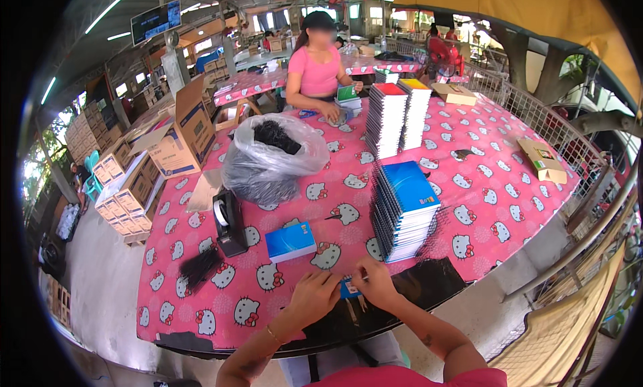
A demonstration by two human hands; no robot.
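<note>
At the table's near edge, a small blue-covered notebook (349,288) lies between my two hands, mostly hidden by them. My left hand (316,294) is closed on its left side. The fingers of my right hand (376,283) are pinched at its right edge; any fine piece between them is too small to make out. Just beyond my left hand lies a short pile of blue notebooks (290,241). A tall stack of blue notebooks (410,186) with black spiral bindings stands beyond my right hand. To the left, a bunch of thin black spiral coils (199,266) rests on the tablecloth.
A black tape dispenser (229,223) and a clear plastic bag (305,152) of black coils stand left of centre. Taller red-topped (388,119) and yellow-topped stacks (415,112) stand farther back. Across the table, a person in pink (316,72) handles green notebooks. Cartons (187,136) line the left.
</note>
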